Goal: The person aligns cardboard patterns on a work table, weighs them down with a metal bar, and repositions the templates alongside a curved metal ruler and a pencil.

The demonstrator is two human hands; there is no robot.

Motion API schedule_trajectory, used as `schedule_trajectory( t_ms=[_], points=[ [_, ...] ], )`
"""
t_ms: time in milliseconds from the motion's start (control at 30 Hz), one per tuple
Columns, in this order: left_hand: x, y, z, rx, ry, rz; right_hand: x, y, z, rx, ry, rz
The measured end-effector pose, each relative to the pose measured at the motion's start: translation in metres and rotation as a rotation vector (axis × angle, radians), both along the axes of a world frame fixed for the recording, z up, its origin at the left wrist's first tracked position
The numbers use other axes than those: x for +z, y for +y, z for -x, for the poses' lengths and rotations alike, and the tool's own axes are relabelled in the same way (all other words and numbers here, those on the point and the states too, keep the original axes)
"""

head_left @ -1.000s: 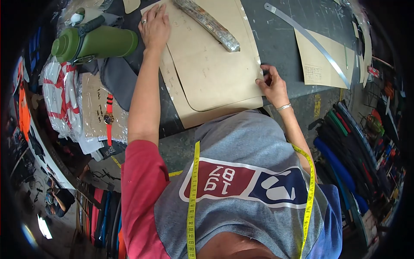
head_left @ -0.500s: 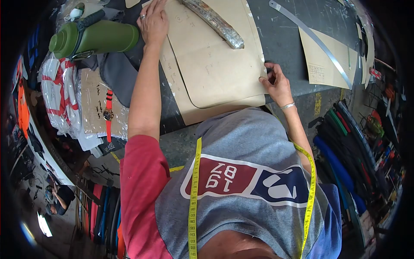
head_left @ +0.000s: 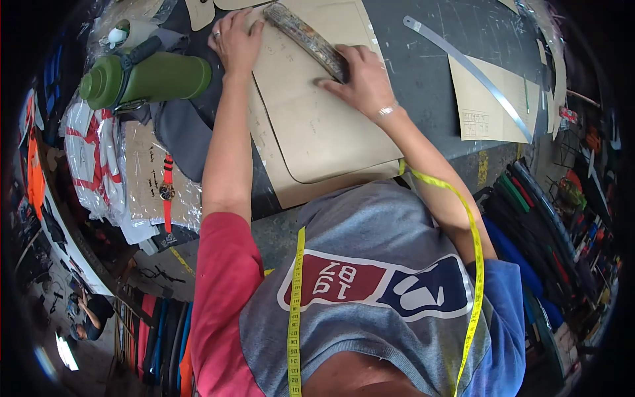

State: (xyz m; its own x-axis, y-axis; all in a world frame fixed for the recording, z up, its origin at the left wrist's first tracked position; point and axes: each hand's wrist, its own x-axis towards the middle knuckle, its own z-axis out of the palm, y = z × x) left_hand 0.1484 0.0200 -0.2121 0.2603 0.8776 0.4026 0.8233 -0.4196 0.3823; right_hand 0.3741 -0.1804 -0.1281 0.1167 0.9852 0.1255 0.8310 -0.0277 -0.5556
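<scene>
Scratched dark tabletop (head_left: pixel 423 79) bears at least two stacked brown-paper patterns (head_left: pixel 331 132), the upper handwritten-on and round-cornered; one mottled grey-brown bar (head_left: pixel 301 33) slants across their far part. Left hand (head_left: pixel 238 43), fingers parted, rests at their far-left edge; right hand (head_left: pixel 364 79) spreads around the bar's near end, grip unclear. One metal ruler (head_left: pixel 473 71) lies right, one green bottle (head_left: pixel 159 75) left.
</scene>
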Motion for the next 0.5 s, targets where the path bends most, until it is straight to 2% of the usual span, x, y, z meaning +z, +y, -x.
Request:
schedule_trajectory(
  t_ms=[67,200,300,500],
  points=[
    [-0.003,0.005,0.001,0.044,-0.007,-0.032,-0.022,0.021,0.010,-0.037,-0.015,0.064],
    [-0.002,0.001,-0.003,0.062,-0.105,0.046,-0.040,0.016,0.009,-0.014,0.101,-0.088],
    [0.015,-0.010,-0.013,0.204,0.071,0.058,-0.040,0.014,0.008,0.039,0.096,-0.088],
    [0.024,-0.011,-0.016,0.174,0.104,0.092,-0.044,0.015,0.010,-0.010,0.090,-0.170]
  ],
)
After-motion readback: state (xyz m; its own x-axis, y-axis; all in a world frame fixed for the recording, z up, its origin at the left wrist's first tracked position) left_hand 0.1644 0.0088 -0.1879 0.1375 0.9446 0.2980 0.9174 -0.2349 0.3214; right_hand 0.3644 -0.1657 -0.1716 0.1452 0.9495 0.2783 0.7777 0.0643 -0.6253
